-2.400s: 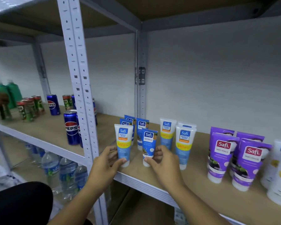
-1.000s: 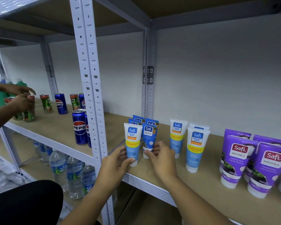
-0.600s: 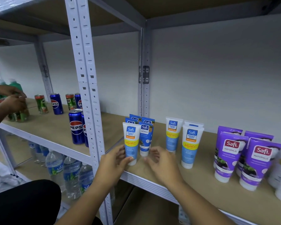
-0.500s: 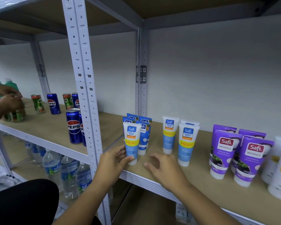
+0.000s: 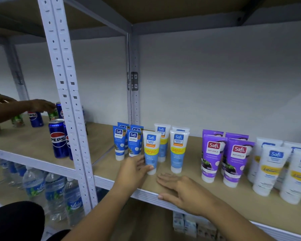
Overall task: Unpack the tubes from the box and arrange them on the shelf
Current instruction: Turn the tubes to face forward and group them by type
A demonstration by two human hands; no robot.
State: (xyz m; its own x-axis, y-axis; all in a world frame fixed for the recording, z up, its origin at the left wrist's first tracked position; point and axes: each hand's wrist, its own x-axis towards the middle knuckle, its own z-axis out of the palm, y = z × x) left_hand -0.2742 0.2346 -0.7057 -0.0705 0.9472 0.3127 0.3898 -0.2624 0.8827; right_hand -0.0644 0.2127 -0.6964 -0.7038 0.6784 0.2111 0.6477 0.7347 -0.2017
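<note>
Safi tubes stand cap-down on the wooden shelf (image 5: 207,199). My left hand (image 5: 134,171) grips the base of a white-and-blue Vitamin C tube (image 5: 151,148) at the shelf front. Left of it stand several blue Naturals tubes (image 5: 119,143). To its right are more white-and-blue tubes (image 5: 178,150), then purple Naturals tubes (image 5: 213,155) and white tubes with yellow bands (image 5: 271,169). My right hand (image 5: 181,192) lies flat and open on the shelf's front edge, holding nothing. No box is clearly in view.
A white perforated upright (image 5: 68,101) splits the shelving just left of the tubes. Pepsi cans (image 5: 58,138) stand in the left bay, where another person's hand (image 5: 40,106) reaches among cans. Water bottles (image 5: 35,185) fill the lower shelf. Small cartons (image 5: 189,223) sit under my shelf.
My left hand has shifted the white-and-blue tube to the right of the blue tubes. My right hand let go of the blue tube and dropped flat onto the shelf edge.
</note>
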